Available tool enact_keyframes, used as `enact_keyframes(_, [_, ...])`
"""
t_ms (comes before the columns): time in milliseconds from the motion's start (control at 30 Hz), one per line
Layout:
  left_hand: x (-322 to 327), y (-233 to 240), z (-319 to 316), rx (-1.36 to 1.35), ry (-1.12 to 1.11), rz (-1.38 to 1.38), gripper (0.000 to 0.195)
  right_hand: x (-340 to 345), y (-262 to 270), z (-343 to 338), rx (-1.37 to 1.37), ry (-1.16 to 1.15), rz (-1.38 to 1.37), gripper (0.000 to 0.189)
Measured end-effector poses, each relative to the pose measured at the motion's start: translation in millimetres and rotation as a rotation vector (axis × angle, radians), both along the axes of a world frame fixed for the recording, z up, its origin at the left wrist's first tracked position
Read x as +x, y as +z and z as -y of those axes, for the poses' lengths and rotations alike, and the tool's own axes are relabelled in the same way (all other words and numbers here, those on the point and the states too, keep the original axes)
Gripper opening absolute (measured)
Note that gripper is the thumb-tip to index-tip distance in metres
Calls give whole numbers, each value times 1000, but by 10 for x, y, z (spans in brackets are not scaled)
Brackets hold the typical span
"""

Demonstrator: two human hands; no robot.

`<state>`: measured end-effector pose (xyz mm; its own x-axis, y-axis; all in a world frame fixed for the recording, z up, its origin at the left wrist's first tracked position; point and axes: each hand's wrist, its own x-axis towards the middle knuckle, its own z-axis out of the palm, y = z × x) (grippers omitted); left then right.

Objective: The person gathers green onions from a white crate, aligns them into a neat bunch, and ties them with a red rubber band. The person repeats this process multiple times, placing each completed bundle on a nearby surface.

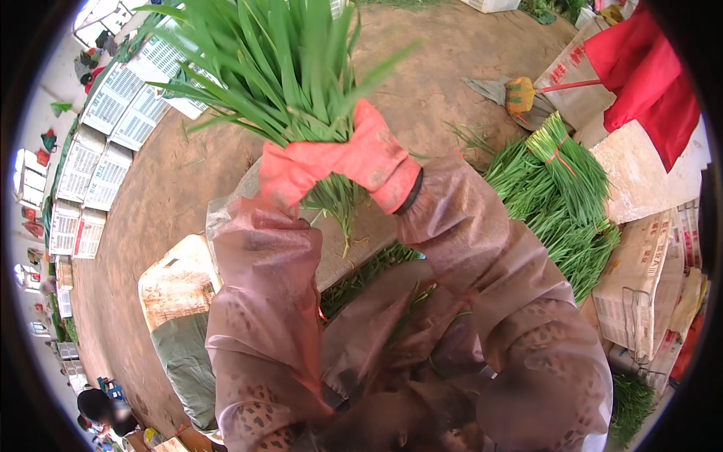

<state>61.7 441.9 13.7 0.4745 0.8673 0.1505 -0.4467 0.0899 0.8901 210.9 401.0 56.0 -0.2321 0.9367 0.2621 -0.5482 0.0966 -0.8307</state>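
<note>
A bunch of long flat green leaves (294, 73), which look like Chinese chives, is held up in front of me. Its narrow stem end points down towards me, and the leaf tips fan out away. My left hand (291, 169), in a coral rubber glove, grips the bunch from the left. From the right, my right hand (381, 155), gloved alike, closes around it at the same height. Both sleeves are translucent waterproof covers. Below the stems is a grey-brown board-like surface (373, 243), with loose green stalks (361, 282) along its near edge.
To the right lies a pile of greens (542, 209), topped by a bundle tied with a red band (556, 150). White crates (632, 282) stand beyond it. A dirty crate (175, 277) under grey-green cloth sits left. Stacked crates (113, 113) line the far left; a person (104, 409) is lower left.
</note>
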Motion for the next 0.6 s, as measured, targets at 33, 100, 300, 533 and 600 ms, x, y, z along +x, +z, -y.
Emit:
enact_keyframes(33, [4, -10, -5, 2, 0, -5, 68, 5, -85, -34, -29, 27, 90, 54])
enact_keyframes(100, [22, -8, -24, 10, -7, -9, 68, 57, -130, -105, -79, 76, 274, 50])
enact_keyframes(300, [-12, 379, 387, -185, 49, -299, 61, 268, 284, -14, 214, 222, 397, 43])
enact_keyframes(533, [-158, 1612, 1370, -180, 154, -1357, 44, 83, 1332, 730, 1007, 222, 753, 43])
enact_keyframes(600, [-362, 1695, 1743, 143, -56, -893, 40, -17, 1568, 922, 973, 266, 1057, 39])
